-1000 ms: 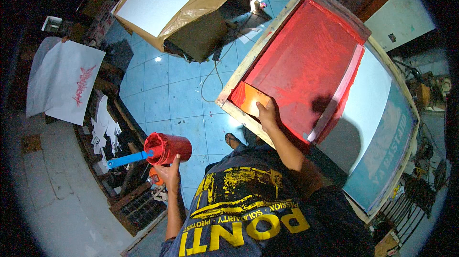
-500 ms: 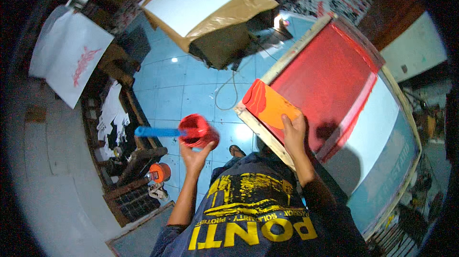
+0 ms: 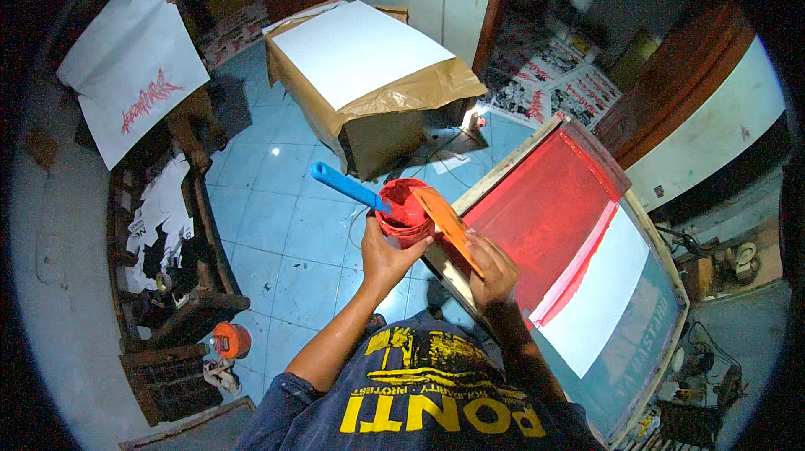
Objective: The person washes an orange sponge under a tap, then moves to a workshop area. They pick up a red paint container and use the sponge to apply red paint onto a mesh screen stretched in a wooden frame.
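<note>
In front of my chest, my left hand (image 3: 387,262) wraps round a tub (image 3: 409,239) of red ink or paint. A blue-handled tool (image 3: 345,185) leans in the tub, its handle out past the far left rim; its lower end is hidden in the red. My right hand (image 3: 493,271) grips a flat orange scraper (image 3: 451,229), tilted with its far edge against the right rim of the tub. To the right lies a screen-printing frame (image 3: 650,241), its mesh coated red (image 3: 537,208) on the far part, with a white area (image 3: 595,292) beside it.
A brown-covered table (image 3: 360,111) with a white sheet (image 3: 360,53) stands ahead. At left are a wooden bench (image 3: 210,225) with paper scraps and a hanging sheet (image 3: 138,74) with a red print. An orange container (image 3: 231,339) sits on the blue tiled floor (image 3: 268,258).
The tub in my left hand has moved right and inward. My right hand has brought the scraper left, off the screen, to the tub's rim. The view has shifted.
</note>
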### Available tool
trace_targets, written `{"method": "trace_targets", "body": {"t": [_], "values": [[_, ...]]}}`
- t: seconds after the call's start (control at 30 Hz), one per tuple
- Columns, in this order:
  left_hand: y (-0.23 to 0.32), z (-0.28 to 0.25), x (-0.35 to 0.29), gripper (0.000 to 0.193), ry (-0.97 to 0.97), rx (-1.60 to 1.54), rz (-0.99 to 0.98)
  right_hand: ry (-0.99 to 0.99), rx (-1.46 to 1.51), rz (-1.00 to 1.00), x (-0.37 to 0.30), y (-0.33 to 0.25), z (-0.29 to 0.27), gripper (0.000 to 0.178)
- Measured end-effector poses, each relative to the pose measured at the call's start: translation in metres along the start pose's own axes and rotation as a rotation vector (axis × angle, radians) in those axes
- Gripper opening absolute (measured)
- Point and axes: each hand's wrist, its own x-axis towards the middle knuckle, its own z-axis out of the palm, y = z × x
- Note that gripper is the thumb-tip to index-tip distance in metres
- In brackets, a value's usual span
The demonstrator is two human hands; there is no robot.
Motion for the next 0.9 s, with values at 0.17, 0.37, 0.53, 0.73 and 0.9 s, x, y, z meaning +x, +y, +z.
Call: {"method": "trace_targets", "body": {"t": [0.17,0.37,0.53,0.73,0.9], "values": [[-0.011,-0.024,0.003,0.078,0.009,-0.073,0.094,-0.147,-0.167,0.178,0.002,-0.022,-0.002,0.035],[-0.037,-0.057,0.013,0.082,-0.131,-0.343,0.200,0.246,0.140,0.603,0.014,-0.042,0.001,0.025],[-0.054,-0.074,0.022,0.087,-0.335,-0.443,0.209,0.281,0.459,0.597,0.036,-0.045,0.001,0.027],[-0.061,-0.082,0.025,0.088,-0.356,-0.435,0.189,0.204,0.491,0.647,0.047,-0.070,0.010,0.020],[-0.048,-0.088,0.024,0.083,-0.230,-0.288,0.234,0.180,0.378,0.659,0.040,-0.080,0.016,0.021]]}}
